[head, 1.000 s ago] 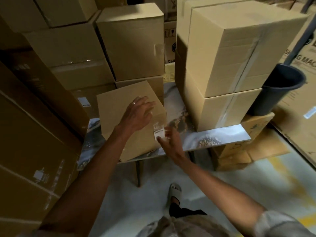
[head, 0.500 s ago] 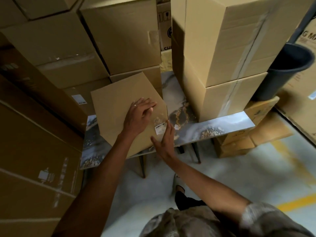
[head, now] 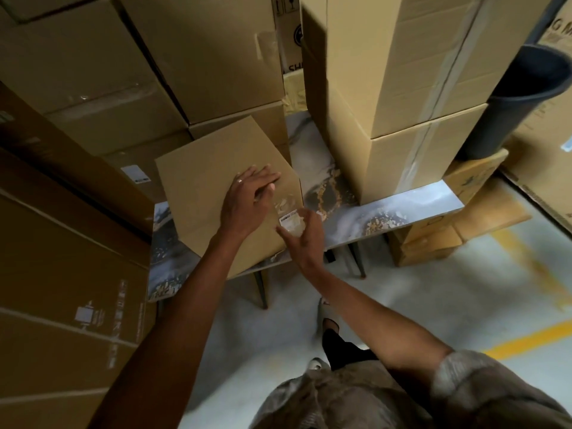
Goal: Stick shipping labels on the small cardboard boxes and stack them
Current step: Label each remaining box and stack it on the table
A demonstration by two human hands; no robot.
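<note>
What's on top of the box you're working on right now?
The left hand lies flat on the small cardboard box. The white shipping label sits near its right corner, the right hand touching it. Part of the label is hidden beneath those fingers.

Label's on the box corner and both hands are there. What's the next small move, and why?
Probably smooth the shipping label flat with the right hand, whose fingers are at the label near the cardboard box corner, while the left hand lies on the box top to steady it.
</note>
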